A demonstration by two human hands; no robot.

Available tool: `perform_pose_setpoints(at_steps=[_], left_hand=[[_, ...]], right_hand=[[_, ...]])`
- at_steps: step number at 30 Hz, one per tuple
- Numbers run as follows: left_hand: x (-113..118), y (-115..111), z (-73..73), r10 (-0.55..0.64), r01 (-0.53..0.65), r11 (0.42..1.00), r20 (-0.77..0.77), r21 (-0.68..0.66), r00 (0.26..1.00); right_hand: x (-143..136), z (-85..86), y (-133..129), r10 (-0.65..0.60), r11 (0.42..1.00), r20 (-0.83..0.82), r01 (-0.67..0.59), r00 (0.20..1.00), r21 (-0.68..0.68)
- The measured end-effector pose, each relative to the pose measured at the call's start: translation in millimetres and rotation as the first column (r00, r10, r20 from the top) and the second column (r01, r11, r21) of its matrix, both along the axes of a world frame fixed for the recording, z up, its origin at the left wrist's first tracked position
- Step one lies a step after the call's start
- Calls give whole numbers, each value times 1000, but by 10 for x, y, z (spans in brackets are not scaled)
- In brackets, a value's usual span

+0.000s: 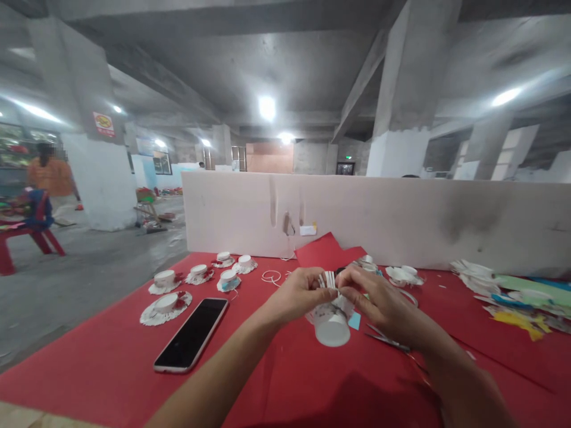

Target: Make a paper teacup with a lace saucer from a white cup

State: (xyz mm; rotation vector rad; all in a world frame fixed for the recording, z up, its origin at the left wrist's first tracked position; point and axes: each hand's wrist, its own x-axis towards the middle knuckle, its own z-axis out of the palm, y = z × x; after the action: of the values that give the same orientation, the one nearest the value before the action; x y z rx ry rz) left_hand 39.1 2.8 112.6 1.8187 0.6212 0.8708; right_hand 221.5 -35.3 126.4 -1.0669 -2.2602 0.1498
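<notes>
Between my hands is a white paper cup [332,330], tilted with its round base toward me and its far side cut into narrow strips. My left hand [306,291] pinches the strips from the left, thumb pointing right. From the right, my right hand [368,291] closes thumb and fingers on the strips near the same spot. Fingers hide part of the cut edge. A small light-blue paper piece [354,321] lies just right of the cup. Scissors [387,339] rest on the red table under my right forearm.
Several cut paper cups with flared strips [166,303] stand at the left, beside a phone [191,336]. Red paper [328,249] leans near a pale upright board [232,214]. Paper scraps [521,324] are heaped at the right. A person in orange [51,175] is far left.
</notes>
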Motion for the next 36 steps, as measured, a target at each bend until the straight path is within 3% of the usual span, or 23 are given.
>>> perform_pose_setpoints(at_steps=[5,9,14,18,26,36], left_hand=[[5,4,-9,116,-108,986,-56,131,992],[23,-31,-10,257,-231,936,-67,267,964],[37,-71,-21,300,-259,883,-48,392,953],[37,-64,-32,317,-270,875,-55,401,947],[52,-19,-83,230,-194,934,-89,300,969],[71,-53,-80,269,-236,915,-58,328,961]], right_hand=[[-4,-2,6,-5,1000,-60,3,998,-25],[-5,-9,22,-23,999,-83,19,996,-40],[-17,-4,37,-56,996,-121,48,991,-71],[-20,9,34,-80,993,-141,68,987,-94],[-26,30,-20,-99,992,-85,92,991,-81],[-61,53,-46,-151,983,-91,140,984,-120]])
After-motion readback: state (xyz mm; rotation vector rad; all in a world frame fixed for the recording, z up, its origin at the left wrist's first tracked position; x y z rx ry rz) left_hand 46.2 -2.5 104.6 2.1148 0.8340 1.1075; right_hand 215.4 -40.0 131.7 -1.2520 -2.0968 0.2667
